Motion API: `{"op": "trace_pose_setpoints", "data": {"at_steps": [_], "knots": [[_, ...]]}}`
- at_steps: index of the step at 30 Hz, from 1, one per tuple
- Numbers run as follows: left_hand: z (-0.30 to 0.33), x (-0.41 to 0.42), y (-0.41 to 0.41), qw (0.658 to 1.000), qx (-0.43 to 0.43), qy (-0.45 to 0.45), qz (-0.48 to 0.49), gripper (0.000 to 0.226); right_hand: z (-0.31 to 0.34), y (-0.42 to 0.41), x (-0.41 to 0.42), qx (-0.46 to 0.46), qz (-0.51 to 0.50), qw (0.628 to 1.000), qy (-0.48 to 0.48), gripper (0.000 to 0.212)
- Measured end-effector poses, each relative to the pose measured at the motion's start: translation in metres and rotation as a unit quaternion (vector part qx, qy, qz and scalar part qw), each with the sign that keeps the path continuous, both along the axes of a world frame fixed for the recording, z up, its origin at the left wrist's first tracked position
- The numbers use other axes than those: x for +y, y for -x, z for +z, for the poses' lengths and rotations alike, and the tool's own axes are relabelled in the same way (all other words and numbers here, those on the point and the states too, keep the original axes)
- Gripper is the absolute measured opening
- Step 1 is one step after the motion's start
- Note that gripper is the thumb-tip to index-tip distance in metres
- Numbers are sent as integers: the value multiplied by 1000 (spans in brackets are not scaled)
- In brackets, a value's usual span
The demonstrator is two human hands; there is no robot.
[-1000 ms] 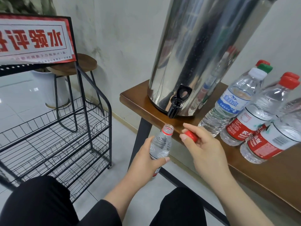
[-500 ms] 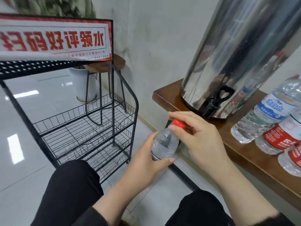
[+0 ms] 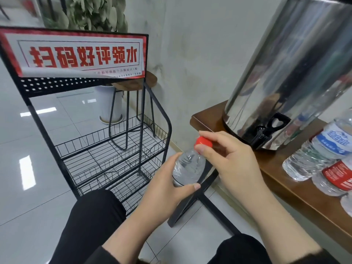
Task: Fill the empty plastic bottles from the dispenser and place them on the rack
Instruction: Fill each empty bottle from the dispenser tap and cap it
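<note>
A left hand (image 3: 163, 187) grips a clear plastic bottle (image 3: 188, 168) above the lap; the right hand (image 3: 230, 159) pinches its red cap (image 3: 202, 141). Beyond, labelled bottles (image 3: 320, 149) and a steel dispenser (image 3: 297, 73) stand on a wooden table (image 3: 285, 180); an empty black wire rack (image 3: 114, 149) stands left on a tiled floor

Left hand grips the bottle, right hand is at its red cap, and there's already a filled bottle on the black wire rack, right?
Not quite. The head view shows no bottle on the rack. The rest holds: left hand grips the bottle, right hand pinches the red cap.
</note>
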State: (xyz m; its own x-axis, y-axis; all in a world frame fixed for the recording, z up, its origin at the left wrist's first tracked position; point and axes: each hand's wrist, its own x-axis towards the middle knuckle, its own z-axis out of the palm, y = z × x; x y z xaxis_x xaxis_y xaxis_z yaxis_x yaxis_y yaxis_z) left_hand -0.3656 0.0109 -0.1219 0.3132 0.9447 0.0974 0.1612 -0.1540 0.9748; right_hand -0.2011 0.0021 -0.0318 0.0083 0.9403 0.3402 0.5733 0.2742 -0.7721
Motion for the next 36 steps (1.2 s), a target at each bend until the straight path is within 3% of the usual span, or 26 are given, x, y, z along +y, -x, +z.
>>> {"op": "trace_pose_setpoints", "data": {"at_steps": [5, 10, 17, 25, 31, 36], "knots": [[5, 1, -1, 1000, -7, 17, -20, 67, 5, -5, 0, 4, 61, 997, 57, 42], [9, 0, -5, 1000, 15, 7, -16, 69, 0, -10, 1, 93, 40, 993, 64, 35], [14, -1, -7, 995, 2, 40, -87, 69, -5, -15, -15, 103, 99, 986, 81, 37], [28, -6, -25, 994, 35, 24, -104, 65, -8, -28, -28, 172, 7, 984, 46, 29], [33, -8, -34, 980, 46, 45, -187, 57, 6, -43, -37, 156, 37, 985, 69, 30], [34, -17, -52, 989, 104, -39, -99, 69, 4, -40, -43, 165, -38, 985, 34, 17]]}}
